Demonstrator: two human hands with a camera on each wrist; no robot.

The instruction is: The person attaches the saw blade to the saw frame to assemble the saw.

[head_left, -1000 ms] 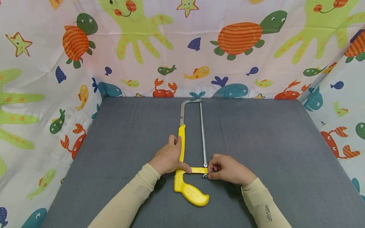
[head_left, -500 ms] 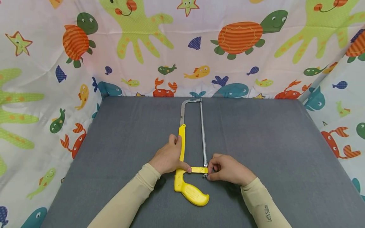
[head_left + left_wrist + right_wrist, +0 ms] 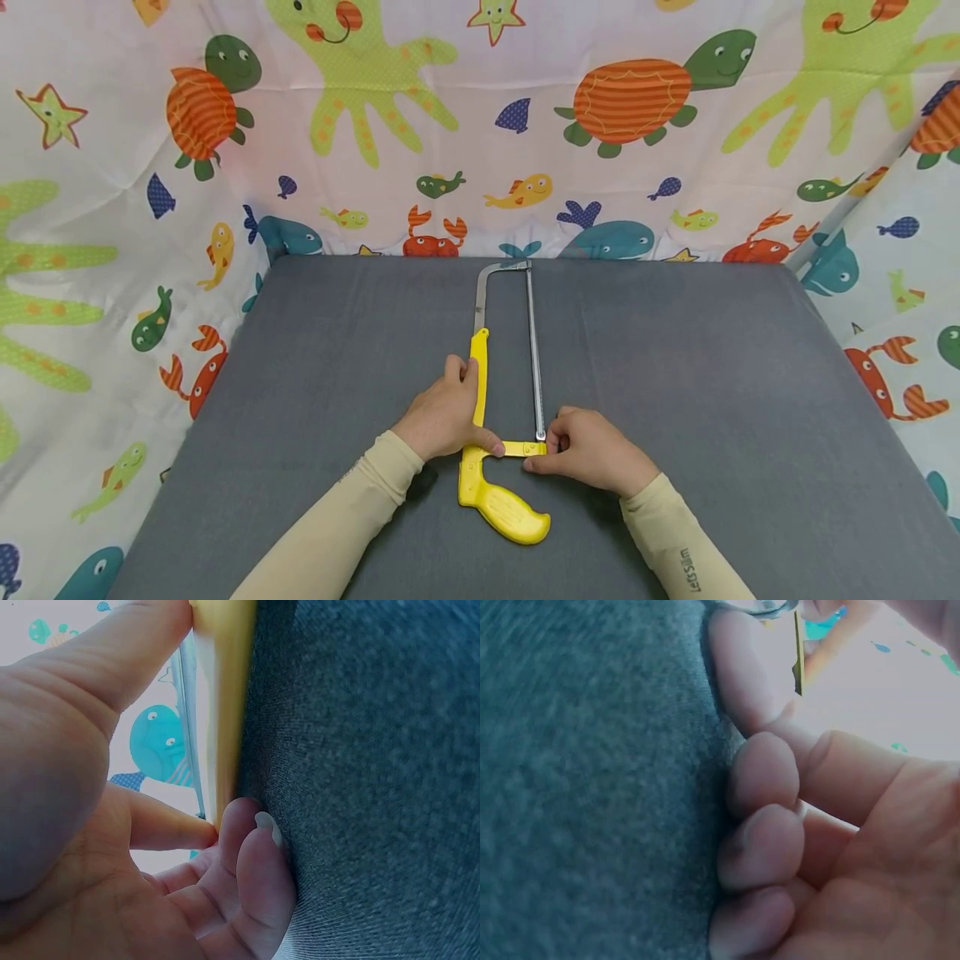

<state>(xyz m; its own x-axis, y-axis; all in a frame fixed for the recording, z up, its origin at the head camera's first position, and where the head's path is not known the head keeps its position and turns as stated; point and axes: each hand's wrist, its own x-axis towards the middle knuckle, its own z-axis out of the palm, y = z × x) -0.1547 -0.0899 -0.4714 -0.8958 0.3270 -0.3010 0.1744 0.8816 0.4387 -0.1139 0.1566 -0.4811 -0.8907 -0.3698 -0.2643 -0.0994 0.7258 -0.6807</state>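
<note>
Gripping the yellow hacksaw [image 3: 482,390] under left hand [image 3: 442,417] and pinching its wing nut [image 3: 761,605] with right hand [image 3: 592,450], possibly risking a sideways slip by too strong turning against too light hold

The hacksaw [image 3: 482,392] lies on the table [image 3: 675,358], its blade [image 3: 534,350] at the right, its handle [image 3: 513,513] in front. The left hand's grip [image 3: 444,415] is on its left side; the right hand's grip [image 3: 596,450], apparently touching, at its near right corner. Cloth [image 3: 468,100] stands behind it.
</note>
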